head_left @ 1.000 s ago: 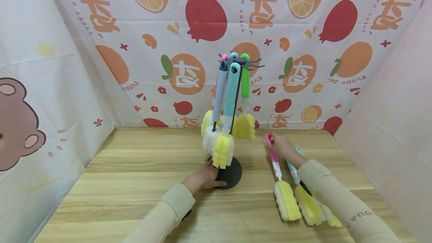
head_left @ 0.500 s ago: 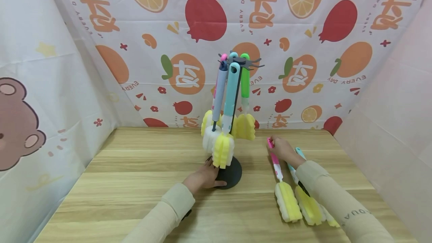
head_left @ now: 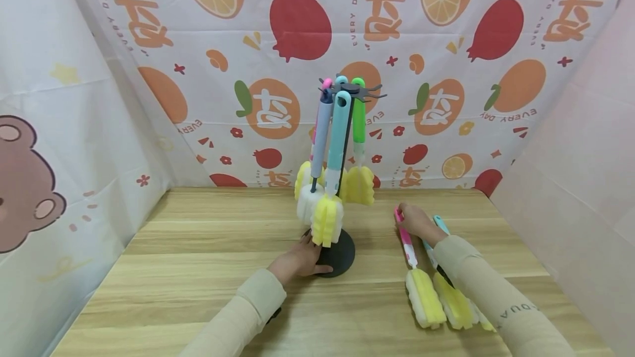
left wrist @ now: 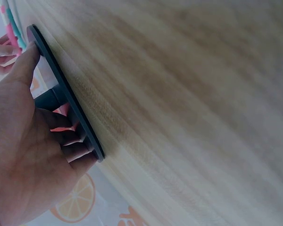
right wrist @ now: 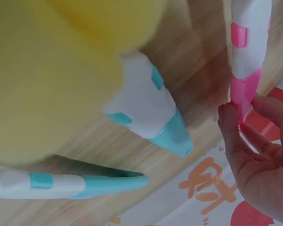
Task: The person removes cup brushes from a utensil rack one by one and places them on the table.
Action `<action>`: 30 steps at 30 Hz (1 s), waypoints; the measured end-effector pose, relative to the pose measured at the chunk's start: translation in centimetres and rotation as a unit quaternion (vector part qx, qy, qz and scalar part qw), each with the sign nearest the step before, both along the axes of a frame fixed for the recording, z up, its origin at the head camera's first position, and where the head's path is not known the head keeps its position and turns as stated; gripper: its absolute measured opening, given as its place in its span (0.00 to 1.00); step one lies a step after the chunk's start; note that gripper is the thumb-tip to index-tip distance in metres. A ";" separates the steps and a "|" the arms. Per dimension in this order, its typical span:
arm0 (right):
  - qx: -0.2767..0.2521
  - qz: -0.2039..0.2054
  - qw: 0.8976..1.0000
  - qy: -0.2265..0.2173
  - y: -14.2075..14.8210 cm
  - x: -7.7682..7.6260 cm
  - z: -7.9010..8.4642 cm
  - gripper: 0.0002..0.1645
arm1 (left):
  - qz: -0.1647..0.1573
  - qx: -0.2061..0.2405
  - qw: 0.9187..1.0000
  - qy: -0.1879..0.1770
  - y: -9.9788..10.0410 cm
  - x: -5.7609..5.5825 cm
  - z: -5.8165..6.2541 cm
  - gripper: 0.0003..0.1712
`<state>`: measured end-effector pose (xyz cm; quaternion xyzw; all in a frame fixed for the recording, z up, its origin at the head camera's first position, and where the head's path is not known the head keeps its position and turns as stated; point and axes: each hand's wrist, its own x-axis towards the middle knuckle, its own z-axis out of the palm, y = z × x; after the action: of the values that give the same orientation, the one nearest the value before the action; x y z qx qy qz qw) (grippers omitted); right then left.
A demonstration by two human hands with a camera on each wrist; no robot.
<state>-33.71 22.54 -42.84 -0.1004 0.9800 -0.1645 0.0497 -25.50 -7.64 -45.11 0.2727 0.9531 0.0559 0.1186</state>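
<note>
Pink brush (head_left: 425, 299) has slid nearer, pinched by our right hand (head_left: 418, 222). Our left hand (head_left: 300, 256) spreads on the base (head_left: 342, 256); our sleeve (head_left: 488, 288) partly hides the bench (head_left: 193, 269).

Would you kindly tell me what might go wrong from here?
The stand might tip if the left hand leaves its round black base, as the hanging brushes leave its right-side hooks bare. The pink-handled sponge brush might slip, as the right hand pinches it near the handle's end. Its sponge head could nudge the neighbouring sponge head close beside it.
</note>
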 end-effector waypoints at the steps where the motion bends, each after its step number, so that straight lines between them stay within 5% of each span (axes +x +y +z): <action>1: 0.005 0.000 1.000 0.000 0.0 0.0 0.0 0.21 | -0.001 0.000 1.000 0.000 0.0 0.0 0.0 0.51; 30: 0.057 0.004 0.997 -0.050 -0.4 -0.4 -0.4 0.18 | 0.003 -0.011 1.000 -0.006 0.0 -0.1 0.0 0.51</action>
<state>-34.15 22.12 -43.23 -0.0925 0.9837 -0.1126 0.1052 -25.61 -7.62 -45.13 0.2684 0.9537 0.0477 0.1271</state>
